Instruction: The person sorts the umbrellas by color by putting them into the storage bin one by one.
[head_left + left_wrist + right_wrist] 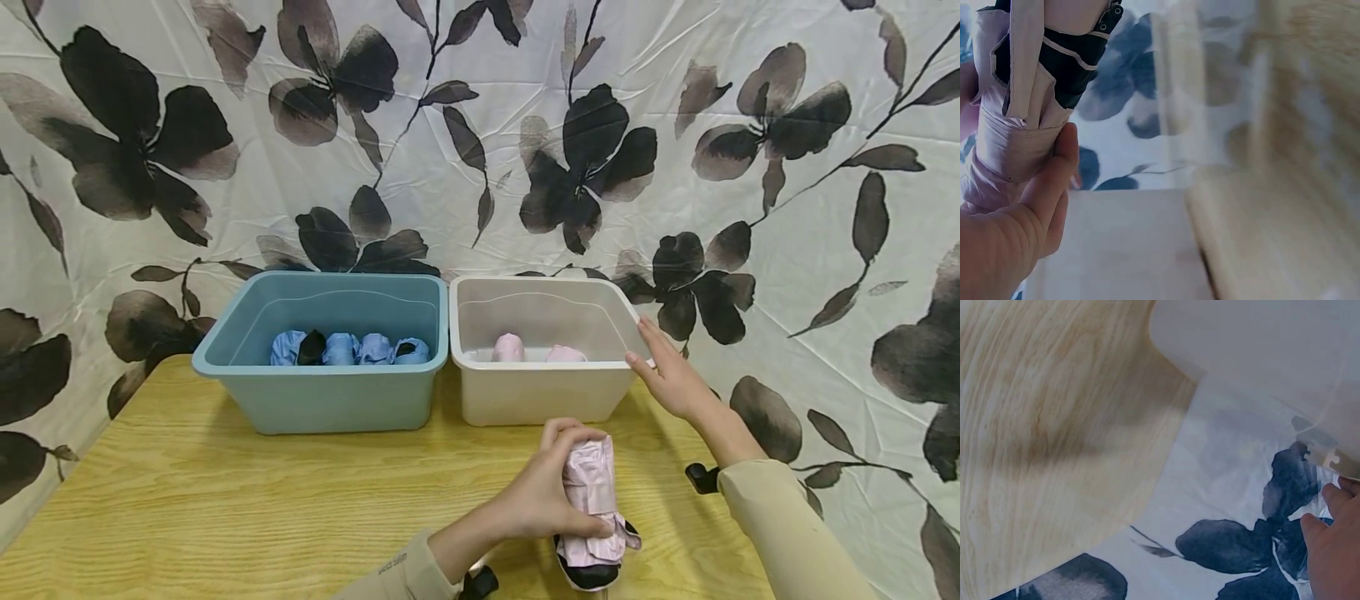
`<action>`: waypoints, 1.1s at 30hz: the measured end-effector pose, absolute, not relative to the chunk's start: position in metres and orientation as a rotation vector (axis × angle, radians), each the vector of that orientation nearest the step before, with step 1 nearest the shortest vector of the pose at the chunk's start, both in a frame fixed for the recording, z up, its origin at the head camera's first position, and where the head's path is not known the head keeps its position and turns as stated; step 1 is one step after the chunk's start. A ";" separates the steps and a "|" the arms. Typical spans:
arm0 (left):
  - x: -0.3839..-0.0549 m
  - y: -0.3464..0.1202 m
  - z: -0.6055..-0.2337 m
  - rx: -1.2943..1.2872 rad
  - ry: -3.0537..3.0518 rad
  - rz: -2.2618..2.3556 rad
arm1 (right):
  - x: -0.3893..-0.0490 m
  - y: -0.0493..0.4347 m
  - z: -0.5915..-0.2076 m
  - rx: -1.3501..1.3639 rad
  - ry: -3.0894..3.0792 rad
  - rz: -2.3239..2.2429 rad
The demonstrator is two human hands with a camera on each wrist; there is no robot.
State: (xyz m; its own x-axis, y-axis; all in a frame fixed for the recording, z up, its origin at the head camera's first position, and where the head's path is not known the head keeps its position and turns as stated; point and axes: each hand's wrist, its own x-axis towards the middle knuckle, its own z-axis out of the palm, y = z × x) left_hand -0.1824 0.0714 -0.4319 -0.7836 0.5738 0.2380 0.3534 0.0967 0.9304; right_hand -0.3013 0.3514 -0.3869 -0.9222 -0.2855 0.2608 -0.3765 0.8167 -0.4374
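Observation:
My left hand grips a folded pink umbrella over the table, fingers round its top and thumb on its front. Black lining shows at the umbrella's near end. The left wrist view shows the pink umbrella with a strap and dark folds. My right hand rests on the right rim of the white bin, its fingers fairly straight. In the right wrist view, the right hand is at the bin's edge. Inside the white bin lie two pink rolled bundles, one upright-looking bundle and one lower bundle.
A blue bin stands left of the white one, holding several blue rolled bundles with black parts. Both bins are at the back of the wood-grain table. Behind them hangs a floral cloth.

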 end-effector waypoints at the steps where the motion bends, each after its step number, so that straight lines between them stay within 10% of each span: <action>1: -0.183 0.070 -0.429 0.945 2.185 1.772 | -0.301 0.351 -0.387 0.517 -2.819 0.732; 33: -0.287 0.037 -0.319 0.811 2.427 2.190 | -0.302 0.351 -0.386 0.536 -2.797 0.642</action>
